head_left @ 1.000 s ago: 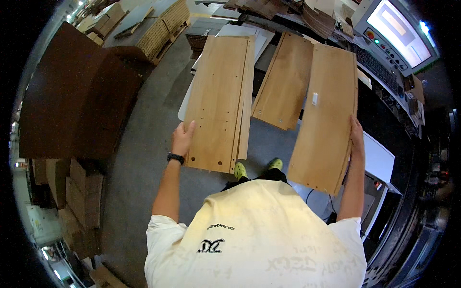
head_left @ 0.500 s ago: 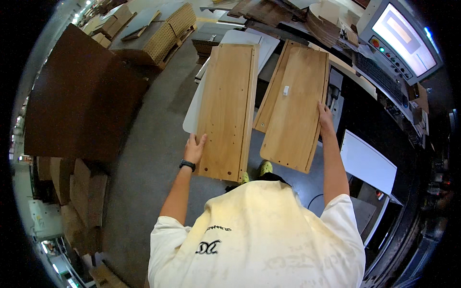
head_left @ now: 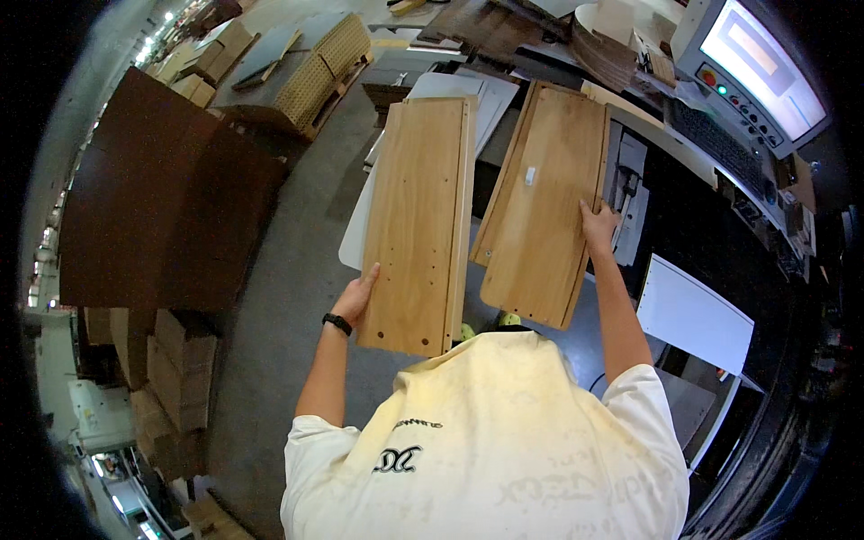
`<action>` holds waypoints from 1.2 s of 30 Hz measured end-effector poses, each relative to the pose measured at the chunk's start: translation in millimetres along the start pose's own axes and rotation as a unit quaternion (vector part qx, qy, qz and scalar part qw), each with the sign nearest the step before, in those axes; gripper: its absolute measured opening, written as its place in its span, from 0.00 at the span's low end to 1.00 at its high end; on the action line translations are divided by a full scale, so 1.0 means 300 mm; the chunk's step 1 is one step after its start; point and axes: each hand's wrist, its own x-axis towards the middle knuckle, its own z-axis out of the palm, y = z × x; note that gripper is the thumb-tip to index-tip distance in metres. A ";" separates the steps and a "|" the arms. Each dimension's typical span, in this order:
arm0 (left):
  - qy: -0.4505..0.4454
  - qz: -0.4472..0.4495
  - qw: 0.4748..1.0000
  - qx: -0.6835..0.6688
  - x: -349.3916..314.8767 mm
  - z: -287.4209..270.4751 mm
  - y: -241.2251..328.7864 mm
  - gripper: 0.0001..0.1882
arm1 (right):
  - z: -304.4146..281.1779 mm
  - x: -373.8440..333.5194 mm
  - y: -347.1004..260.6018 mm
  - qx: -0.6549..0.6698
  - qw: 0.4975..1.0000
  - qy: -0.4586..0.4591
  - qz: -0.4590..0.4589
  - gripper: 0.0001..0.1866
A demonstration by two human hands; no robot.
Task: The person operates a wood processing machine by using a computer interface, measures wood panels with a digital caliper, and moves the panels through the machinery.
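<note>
Two groups of light-brown wooden panels lie side by side in front of me. My left hand grips the left edge of the left wooden panel, near its close end; this panel has several drilled holes, and the edge of another board shows along its right side. On the right edge of the right wooden panel, my right hand is closed with the thumb on top; the fingers beneath are partly hidden. That panel bears a small white label and overlaps another wooden panel showing at its left.
A white rounded board lies under the left panel. To the right are a white panel, a keyboard and a lit monitor. A large dark brown board stack stands at the left, with a pallet stack beyond.
Both panel groups have shifted slightly left, the left one also nearer me. The right panel now covers more of the one beneath. My right hand has moved left and a little nearer.
</note>
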 end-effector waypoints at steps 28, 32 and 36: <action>-0.107 0.201 0.974 0.004 -0.124 0.017 0.135 0.31 | 0.294 -0.792 -0.539 0.370 0.918 -0.140 0.008 0.46; -0.152 0.259 0.953 0.037 -0.163 0.048 0.103 0.31 | 0.333 -0.885 -0.373 0.279 0.952 0.088 -0.092 0.48; -0.224 0.311 0.918 0.100 -0.340 0.187 0.195 0.32 | -0.106 -1.105 -0.387 0.410 0.907 0.062 -0.068 0.51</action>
